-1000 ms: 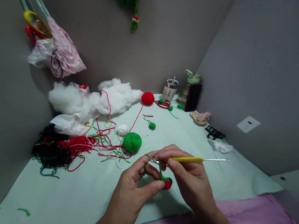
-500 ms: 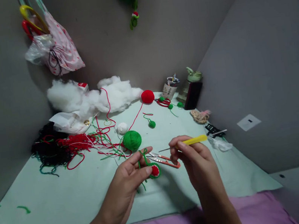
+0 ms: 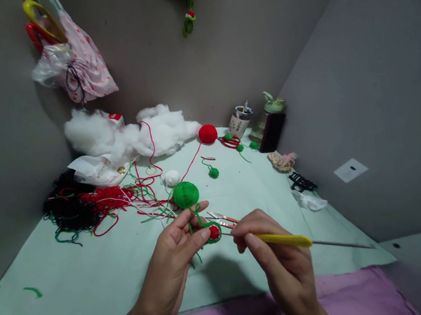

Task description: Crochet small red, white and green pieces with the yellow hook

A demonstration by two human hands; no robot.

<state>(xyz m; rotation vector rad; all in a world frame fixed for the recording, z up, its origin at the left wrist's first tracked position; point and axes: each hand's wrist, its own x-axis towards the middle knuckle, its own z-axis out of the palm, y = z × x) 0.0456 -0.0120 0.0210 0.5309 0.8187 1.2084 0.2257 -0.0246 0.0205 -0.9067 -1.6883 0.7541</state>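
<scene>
Between thumb and fingers, my left hand pinches a small round crochet piece, red in the middle with a green edge. Green yarn loops over its raised index finger. My right hand grips a crochet hook by its yellow handle. The hook's thin metal tip reaches the right side of the crochet piece; whether it is inside a stitch I cannot tell. Behind the hands lie thread snips with orange handles, partly covered by my right hand. A green yarn ball sits just beyond my left fingers.
Tangled red and black yarn lies at the left, with white stuffing behind it. A red yarn ball, red-handled scissors, a pen cup and a dark phone stand or lie along the back. A hair claw is at the right.
My right hand has moved down, bringing the hook's tip from above the snips to the crochet piece. The handle now slants down to the right. My left hand has shifted slightly.
</scene>
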